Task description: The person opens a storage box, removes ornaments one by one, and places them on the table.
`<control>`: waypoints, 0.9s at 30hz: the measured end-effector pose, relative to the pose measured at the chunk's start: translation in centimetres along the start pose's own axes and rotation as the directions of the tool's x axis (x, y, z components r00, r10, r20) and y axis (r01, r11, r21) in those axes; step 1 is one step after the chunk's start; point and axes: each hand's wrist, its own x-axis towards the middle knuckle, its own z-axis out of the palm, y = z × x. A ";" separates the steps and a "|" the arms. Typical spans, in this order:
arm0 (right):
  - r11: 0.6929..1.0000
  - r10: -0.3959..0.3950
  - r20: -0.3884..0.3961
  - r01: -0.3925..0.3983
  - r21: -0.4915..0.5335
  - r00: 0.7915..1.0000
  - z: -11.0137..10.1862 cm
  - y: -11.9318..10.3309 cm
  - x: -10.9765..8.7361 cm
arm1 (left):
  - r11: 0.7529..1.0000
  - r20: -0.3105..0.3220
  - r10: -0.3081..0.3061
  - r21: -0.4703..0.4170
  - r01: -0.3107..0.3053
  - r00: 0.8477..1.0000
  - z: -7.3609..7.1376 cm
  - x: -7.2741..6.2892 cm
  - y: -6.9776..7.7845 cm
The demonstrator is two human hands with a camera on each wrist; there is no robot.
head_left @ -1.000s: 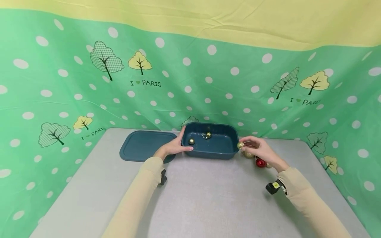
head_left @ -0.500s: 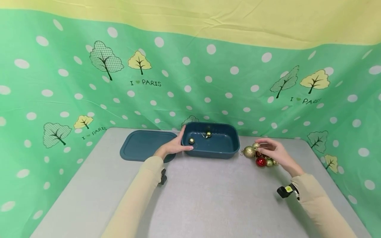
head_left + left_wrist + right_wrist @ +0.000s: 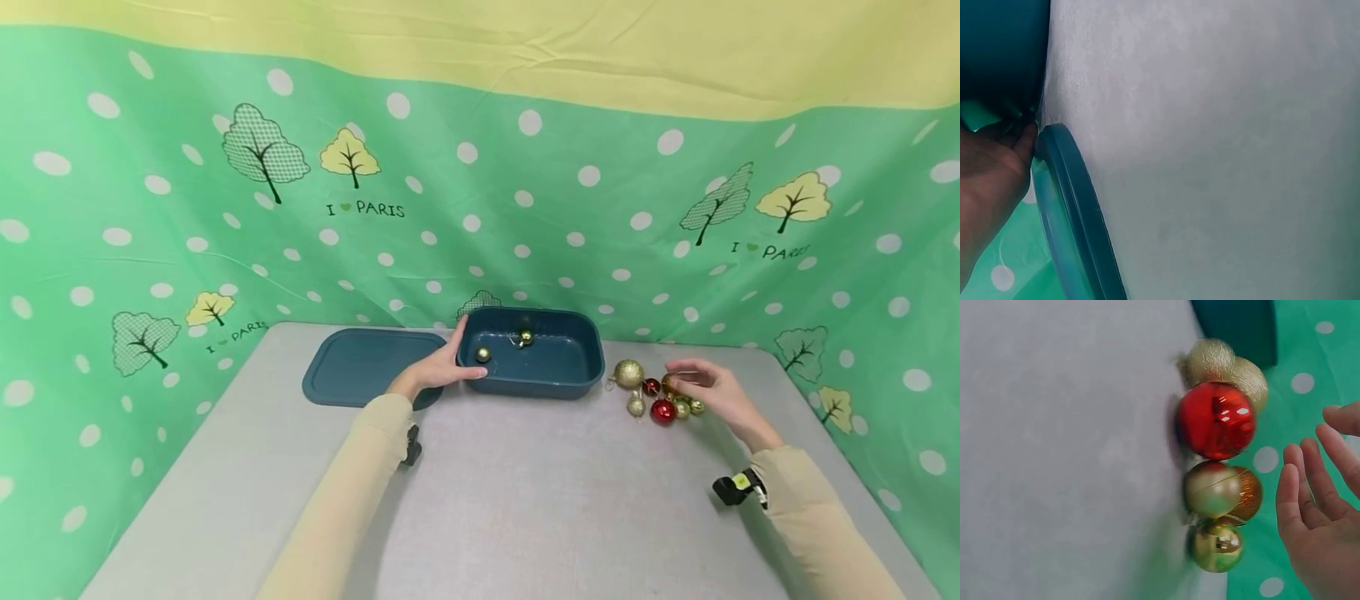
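My left hand (image 3: 442, 365) rests against the left end of a dark blue plastic box (image 3: 540, 389), thumb along the front rim and fingers along the end wall. Inside the box lie two small gold Christmas balls, one near the left (image 3: 482, 355) and another gold ball (image 3: 526, 337) towards the back. My right hand (image 3: 716, 396) is spread beside the cluster of Christmas balls, nearest to a copper glitter ball (image 3: 1249, 495); the right wrist view shows nothing between its fingers. The cluster also includes a large red ball (image 3: 663, 412), a large gold glitter ball (image 3: 629, 373) and a small gold glitter ball (image 3: 636, 406).
A flat blue lid (image 3: 360, 371) lies left of the box, partly behind my left hand. The grey table (image 3: 525, 500) ends at a green polka-dot cloth (image 3: 570, 208) hanging at the back and sides. Each wrist wears a small black camera.
The right hand has moved right from the box's right end to the cluster. It has let go of the small gold glitter ball, which now lies on the table. The left hand stays put.
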 end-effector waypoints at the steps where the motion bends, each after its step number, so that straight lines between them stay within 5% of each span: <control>1: 1.000 0.000 -0.001 0.000 -0.001 1.000 0.0 0.0 0.0 | 1.000 0.000 0.002 -0.003 -0.002 1.000 0.0 0.0 0.0; 27: 0.992 -0.077 0.036 0.073 0.104 0.996 4.3 -1.7 1.0 | 1.000 0.006 -0.001 -0.025 0.001 1.000 -0.2 0.0 -0.2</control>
